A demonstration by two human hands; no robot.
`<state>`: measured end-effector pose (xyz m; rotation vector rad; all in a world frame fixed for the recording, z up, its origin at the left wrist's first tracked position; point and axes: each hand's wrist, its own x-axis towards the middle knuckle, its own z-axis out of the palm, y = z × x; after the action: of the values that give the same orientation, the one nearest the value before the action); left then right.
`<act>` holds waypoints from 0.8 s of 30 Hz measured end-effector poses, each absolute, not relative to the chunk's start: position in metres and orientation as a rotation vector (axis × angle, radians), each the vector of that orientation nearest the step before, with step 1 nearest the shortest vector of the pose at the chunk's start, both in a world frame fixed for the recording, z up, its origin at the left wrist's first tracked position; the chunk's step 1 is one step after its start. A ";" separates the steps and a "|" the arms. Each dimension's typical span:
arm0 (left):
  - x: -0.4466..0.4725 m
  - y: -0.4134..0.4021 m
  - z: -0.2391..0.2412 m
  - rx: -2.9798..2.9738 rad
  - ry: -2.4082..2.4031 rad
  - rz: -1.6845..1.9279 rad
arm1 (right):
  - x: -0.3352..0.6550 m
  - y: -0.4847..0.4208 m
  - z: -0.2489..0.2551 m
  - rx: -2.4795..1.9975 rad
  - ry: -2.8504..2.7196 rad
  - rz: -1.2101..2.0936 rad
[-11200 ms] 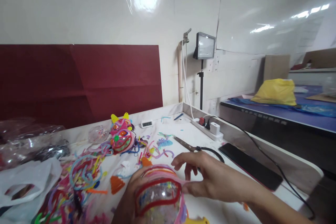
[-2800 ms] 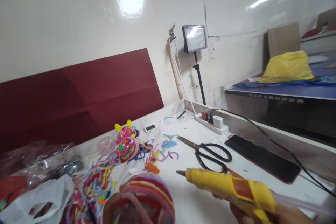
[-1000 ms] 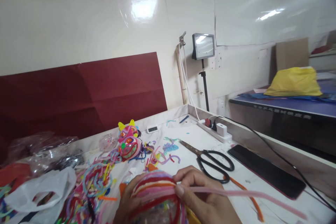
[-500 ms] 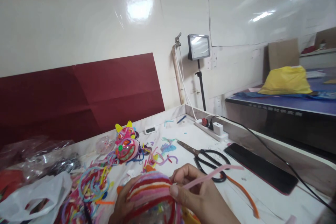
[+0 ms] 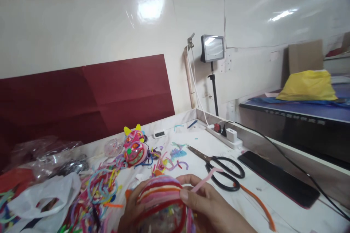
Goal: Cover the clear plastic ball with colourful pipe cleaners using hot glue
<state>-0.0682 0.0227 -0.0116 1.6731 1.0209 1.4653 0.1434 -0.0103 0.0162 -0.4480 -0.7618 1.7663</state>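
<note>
My left hand [image 5: 129,211] is closed around the left side of a rounded craft piece [image 5: 161,198] at the bottom middle. Bands of purple, red, white, orange and pink fuzzy pipe cleaner cover its top, and a red band edges a clear plastic part. My right hand [image 5: 207,204] pinches a pink pipe cleaner [image 5: 206,180] against the right side of the piece, thumb on the edge. The strip's free end sticks up to the right, over the handles of black-handled scissors [image 5: 222,165]. The underside of the piece is out of view.
Left of my hands lie a heap of colourful pipe cleaners [image 5: 93,193] and a white plastic bag [image 5: 46,198]. Farther back sit decorated animal-face pieces [image 5: 136,149]. To the right are an orange pipe cleaner [image 5: 258,204], a phone [image 5: 279,178] and a power strip [image 5: 225,136].
Less of the pink pipe cleaner sticks out past my right hand, and its free end lies farther left. The right fingers have closed nearer the piece. The whole view has shifted slightly left.
</note>
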 end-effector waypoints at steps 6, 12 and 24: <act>-0.063 0.017 -0.011 1.579 0.987 1.449 | 0.149 -0.011 0.016 -0.428 -0.782 1.783; -0.064 0.016 -0.009 1.626 0.913 1.435 | 0.151 -0.011 0.015 -0.527 -0.776 1.797; -0.064 0.019 -0.019 1.711 0.754 1.627 | 0.146 -0.010 0.027 -0.378 -0.878 1.938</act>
<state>-0.0635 0.0185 -0.0190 1.7112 0.7544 1.6273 0.1455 -0.0103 0.0273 -0.3783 -0.8777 1.9375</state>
